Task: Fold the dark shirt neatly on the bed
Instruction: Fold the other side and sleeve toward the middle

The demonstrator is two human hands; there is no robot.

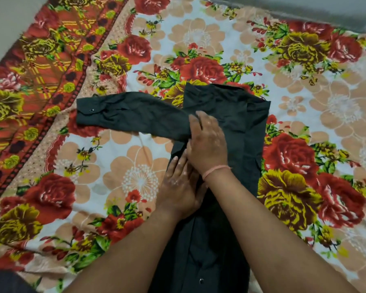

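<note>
**Item:** dark shirt [230, 115]. Lies on the bed [135, 176], over a floral sheet, in the centre of the view and running down to 6 o'clock. The body forms a narrow lengthwise panel; the right side seems already turned in.

**Part:** sleeve [131, 115]. Stretches flat from the body toward 9 o'clock, cuff at the far end, small cuff snap [91, 110] showing.

**Right hand** [207, 144]: rests on the cloth at the root of the sleeve, fingers fairly straight and pointing to 11 o'clock, pressing rather than gripping; whether the thumb pinches the fabric cannot be told. Pink thread [215, 170] at the wrist.

**Left hand** [180, 187]: just beside it at 7 o'clock, lying flat on the left edge of the body, fingers extended, holding nothing.

**Step in hand (judged):** fixing the left-side fold line at the shoulder while the sleeve is still spread out.

**Next move calls for:** one hand keeping the crease pinned, the other taking the sleeve near the cuff and laying it back along the panel without dragging the fold; then folding the length upward.
</note>
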